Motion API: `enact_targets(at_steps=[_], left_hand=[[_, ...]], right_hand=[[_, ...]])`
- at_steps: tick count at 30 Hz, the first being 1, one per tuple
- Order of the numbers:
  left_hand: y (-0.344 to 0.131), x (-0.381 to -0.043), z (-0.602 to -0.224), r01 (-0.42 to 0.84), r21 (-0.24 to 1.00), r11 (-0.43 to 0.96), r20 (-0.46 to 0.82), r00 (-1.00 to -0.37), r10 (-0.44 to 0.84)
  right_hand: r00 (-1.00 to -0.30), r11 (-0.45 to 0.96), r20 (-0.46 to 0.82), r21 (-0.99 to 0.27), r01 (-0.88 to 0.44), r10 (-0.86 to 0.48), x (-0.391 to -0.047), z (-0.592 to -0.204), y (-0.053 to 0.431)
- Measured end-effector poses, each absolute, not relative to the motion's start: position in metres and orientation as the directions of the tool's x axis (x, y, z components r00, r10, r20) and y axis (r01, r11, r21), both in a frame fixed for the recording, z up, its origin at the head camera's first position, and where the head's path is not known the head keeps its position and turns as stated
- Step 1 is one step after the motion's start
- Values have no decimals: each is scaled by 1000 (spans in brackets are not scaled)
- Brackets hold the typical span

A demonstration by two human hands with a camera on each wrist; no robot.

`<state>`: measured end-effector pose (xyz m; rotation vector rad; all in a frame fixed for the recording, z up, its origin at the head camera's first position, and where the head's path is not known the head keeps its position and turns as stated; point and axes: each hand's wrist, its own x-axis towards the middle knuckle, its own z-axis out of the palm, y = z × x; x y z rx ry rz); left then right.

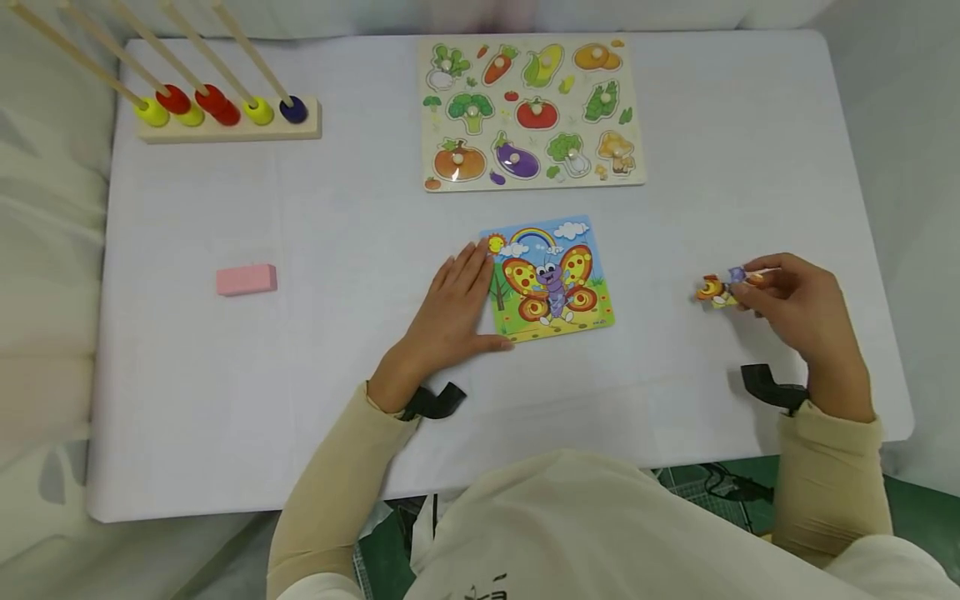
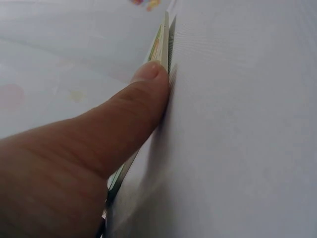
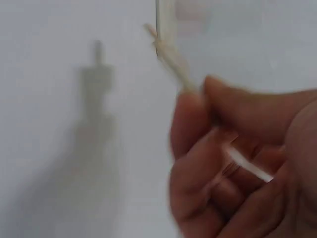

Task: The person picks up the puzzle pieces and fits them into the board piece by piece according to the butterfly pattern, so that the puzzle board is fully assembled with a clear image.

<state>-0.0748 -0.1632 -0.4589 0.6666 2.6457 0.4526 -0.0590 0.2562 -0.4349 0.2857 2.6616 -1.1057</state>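
Note:
My left hand (image 1: 450, 312) lies with straight fingers along the left edge of a square butterfly puzzle board (image 1: 553, 287), its thumb at the lower edge. In the left wrist view the thumb (image 2: 131, 106) touches the thin board (image 2: 157, 47), seen nearly edge-on. Off to the right, above the table, my right hand (image 1: 798, 300) pinches colourful jigsaw pieces (image 1: 720, 290) between thumb and fingers. In the right wrist view a thin piece (image 3: 173, 64) shows edge-on at the fingertips, and another pale edge shows inside the curled fingers. How many pieces there are, I cannot tell.
A vegetable peg puzzle (image 1: 532, 112) lies at the back of the white table (image 1: 360, 250). A wooden bead stacker (image 1: 225, 125) with upright rods stands back left. A pink block (image 1: 246, 280) is on the left. Dark wrist-camera mounts (image 1: 438, 402) project from both wrists.

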Motion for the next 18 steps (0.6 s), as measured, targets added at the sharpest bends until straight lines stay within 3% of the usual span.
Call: enact_targets(at_steps=[2,5,9,13,18], left_hand=[[-164,-75,-460,384,392,836,-272,-820,504],[-165,-74,-460,383,391,837,-269,-822,502],[-166,-74,-459,374,403,835,-270,-823,500],[-166,-74,-459,375,401,835,-273,-822,500],[-166,-75,-460,394,396,830,-260,-818,513]], right_hand=[[-982,584,-185,-801,131,-32,-63,-434,233],[-971,432,-68,-901,-39,-231,-68,-438,193],[-902,411,-108,-908,-82,-417,-71,-446,147],[-860,487,-202,-871,-61,-468,-76,-454,121],[-884,553,-209,-830,-65,-418,-81,-461,108]])
